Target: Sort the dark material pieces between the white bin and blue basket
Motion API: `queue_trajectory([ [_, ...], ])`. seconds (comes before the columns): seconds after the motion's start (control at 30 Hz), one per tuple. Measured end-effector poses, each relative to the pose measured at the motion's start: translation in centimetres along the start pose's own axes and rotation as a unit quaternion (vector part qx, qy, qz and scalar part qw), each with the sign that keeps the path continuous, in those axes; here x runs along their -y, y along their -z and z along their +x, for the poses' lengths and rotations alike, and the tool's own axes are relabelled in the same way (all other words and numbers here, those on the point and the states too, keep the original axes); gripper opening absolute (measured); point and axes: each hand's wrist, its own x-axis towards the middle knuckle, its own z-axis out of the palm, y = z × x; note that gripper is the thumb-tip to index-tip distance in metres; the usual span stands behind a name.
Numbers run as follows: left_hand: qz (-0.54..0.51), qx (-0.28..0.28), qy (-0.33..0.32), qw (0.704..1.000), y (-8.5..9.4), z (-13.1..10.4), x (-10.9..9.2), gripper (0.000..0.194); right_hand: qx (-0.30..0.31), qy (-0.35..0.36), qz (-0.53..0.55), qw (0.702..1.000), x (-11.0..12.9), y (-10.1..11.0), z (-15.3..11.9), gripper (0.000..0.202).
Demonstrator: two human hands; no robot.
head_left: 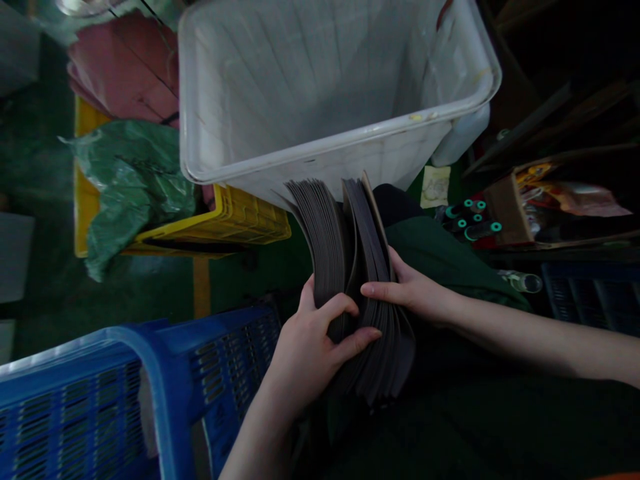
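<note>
Between my hands, above my lap, is a thick stack of thin dark grey sheets (323, 233), bent and fanned so that it splits into two bundles. My left hand (327, 333) is wrapped around the left bundle, its thumb and a finger reaching across to the edges of the right one. On the right side my right hand (400, 287) grips the right bundle, thumb on the near edges and other fingers behind it. One lighter brownish sheet (374, 207) stands at the far right of the stack. The sheets' exact material cannot be made out.
A large white plastic bin (310, 157) stands just ahead. Left of it, a yellow crate (250, 220) carries a green plastic bag (135, 173) and a pink sack (125, 67). A blue basket (165, 373) is at lower left. Bottles (465, 217) and a cardboard box (505, 210) stand right.
</note>
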Motion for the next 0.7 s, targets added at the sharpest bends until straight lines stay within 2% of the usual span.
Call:
queue_trajectory([
  [0.3,-0.007,-0.013,-0.012,1.000,-0.09,-0.12,0.36,0.017,-0.002,-0.004,0.003,1.000,-0.27,0.10,-0.02,0.088],
  [0.4,-0.025,-0.046,-0.026,0.998,-0.46,-0.15,0.65,0.042,0.002,-0.002,0.005,1.000,-0.24,0.08,-0.08,0.089],
  [0.47,-0.023,-0.044,-0.040,0.998,-0.58,-0.21,0.80,0.051,0.007,-0.001,0.002,1.000,-0.17,0.08,-0.16,0.091],
  [0.57,-0.010,-0.031,-0.042,0.999,-0.55,-0.35,0.88,0.045,0.009,0.004,-0.012,1.000,-0.08,0.10,-0.28,0.095],
  [0.7,-0.004,-0.042,-0.030,0.999,-0.37,-0.55,0.55,0.036,0.015,0.003,-0.017,1.000,0.02,0.05,-0.32,0.091],
])
